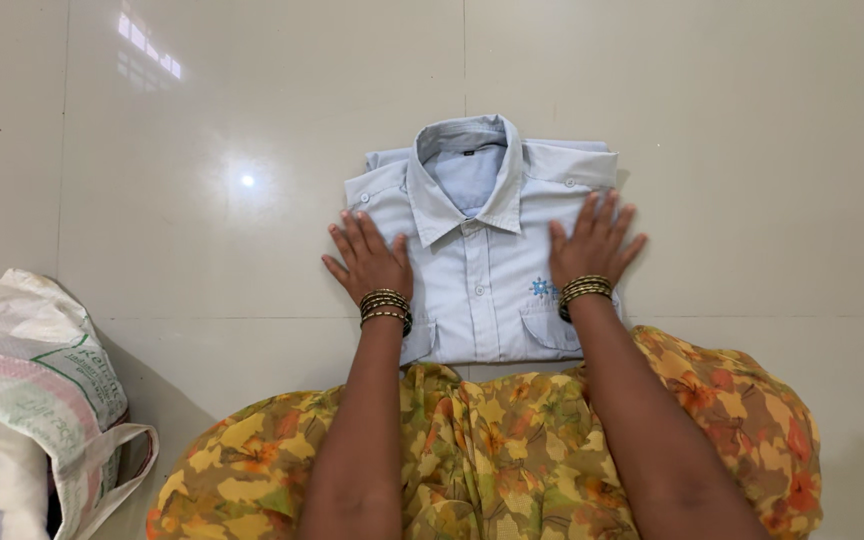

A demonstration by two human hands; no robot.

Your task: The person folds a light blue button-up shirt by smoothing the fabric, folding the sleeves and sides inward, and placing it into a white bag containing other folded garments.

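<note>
At the lower left of the frame a white woven sack (27,380) with printed panels and a loop handle is seen standing on the pale tiled floor (202,120). Toward the centre, the left hand (370,262) is laid flat, fingers (352,235) spread open and gripping nothing, on the left edge of a folded light blue shirt (477,275). The shirt is placed on the floor in the middle of the frame, collar turned toward the top. On its right side the right hand (594,245) is pressed flat, fingers likewise spread open. Dark and gold bangles (585,290) are worn on both wrists. A yellow and orange floral garment (492,450) is spread across the bottom of the frame.
</note>
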